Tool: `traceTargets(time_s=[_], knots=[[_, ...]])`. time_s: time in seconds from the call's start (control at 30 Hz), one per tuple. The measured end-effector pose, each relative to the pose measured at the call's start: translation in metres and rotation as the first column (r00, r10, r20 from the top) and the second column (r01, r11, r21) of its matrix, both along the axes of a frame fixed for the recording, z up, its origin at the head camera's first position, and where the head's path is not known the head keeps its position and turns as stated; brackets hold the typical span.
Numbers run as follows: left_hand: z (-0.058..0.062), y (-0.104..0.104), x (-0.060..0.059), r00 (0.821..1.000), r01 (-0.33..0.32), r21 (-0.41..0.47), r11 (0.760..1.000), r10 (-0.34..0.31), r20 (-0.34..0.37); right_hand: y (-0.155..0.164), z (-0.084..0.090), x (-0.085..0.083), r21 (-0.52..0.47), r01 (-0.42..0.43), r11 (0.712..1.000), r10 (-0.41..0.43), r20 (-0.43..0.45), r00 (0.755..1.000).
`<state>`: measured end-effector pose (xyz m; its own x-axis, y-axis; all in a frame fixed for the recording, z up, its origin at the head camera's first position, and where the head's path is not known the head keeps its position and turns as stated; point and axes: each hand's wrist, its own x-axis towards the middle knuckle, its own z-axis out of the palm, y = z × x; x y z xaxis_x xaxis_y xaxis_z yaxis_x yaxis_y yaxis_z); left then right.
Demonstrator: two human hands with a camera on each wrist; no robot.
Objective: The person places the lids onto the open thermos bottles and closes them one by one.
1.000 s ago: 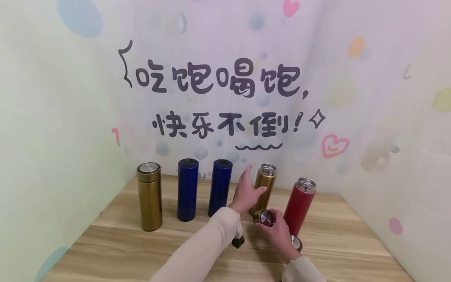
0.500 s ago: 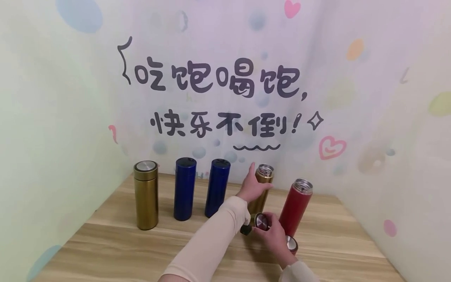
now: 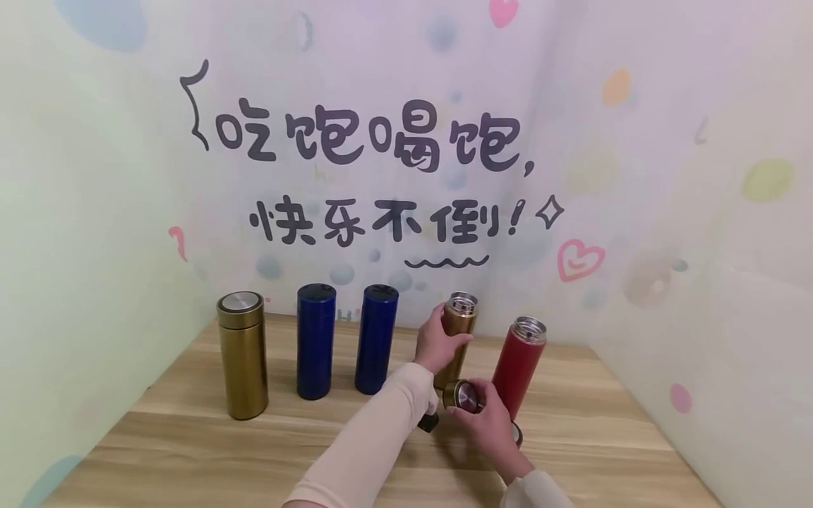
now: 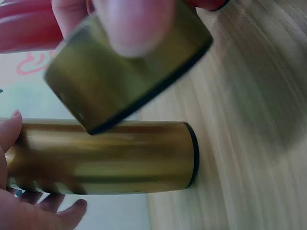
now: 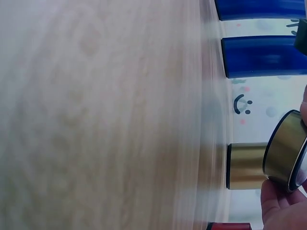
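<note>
A gold thermos bottle (image 3: 459,331) without its lid stands upright, its steel mouth exposed. My left hand (image 3: 438,342) grips its upper part from the left; in the left wrist view, fingers show on both sides of the gold body (image 4: 134,158). In front of it, my right hand (image 3: 489,420) pinches a gold lid (image 3: 462,396) between thumb and fingers, tilted with its steel disc facing me. The right wrist view shows the lid (image 5: 285,148) overlapping the bottle's base. Just right stands a red thermos bottle (image 3: 521,363) with an uncovered mouth, its lower part behind my right hand.
Left on the wooden table (image 3: 159,437) stand a lidded gold thermos (image 3: 243,363) and two blue thermoses (image 3: 315,346) in a row. A steel-topped lid (image 3: 517,434) lies partly hidden behind my right hand. A printed cloth backdrop (image 3: 381,70) hangs behind.
My left fingers have closed in around the open gold bottle, where they were spread before. The gold lid stays in my right hand, close to the bottle. The view has shifted slightly right.
</note>
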<state>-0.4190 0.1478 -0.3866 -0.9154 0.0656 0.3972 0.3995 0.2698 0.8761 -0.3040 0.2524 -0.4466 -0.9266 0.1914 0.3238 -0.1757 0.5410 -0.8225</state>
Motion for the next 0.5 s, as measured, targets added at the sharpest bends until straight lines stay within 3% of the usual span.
traceTargets(time_s=[0.17,0.5], knots=[[-0.004,-0.007,0.002,1.000,-0.023,0.053,0.998,0.023,-0.012,-0.001,0.001,0.001,-0.022,0.005,1.000,-0.005,-0.012,1.000],[-0.011,-0.020,0.014,0.999,0.014,0.104,0.995,-0.011,-0.035,0.001,0.002,0.002,-0.032,0.021,0.999,-0.022,-0.029,0.999]])
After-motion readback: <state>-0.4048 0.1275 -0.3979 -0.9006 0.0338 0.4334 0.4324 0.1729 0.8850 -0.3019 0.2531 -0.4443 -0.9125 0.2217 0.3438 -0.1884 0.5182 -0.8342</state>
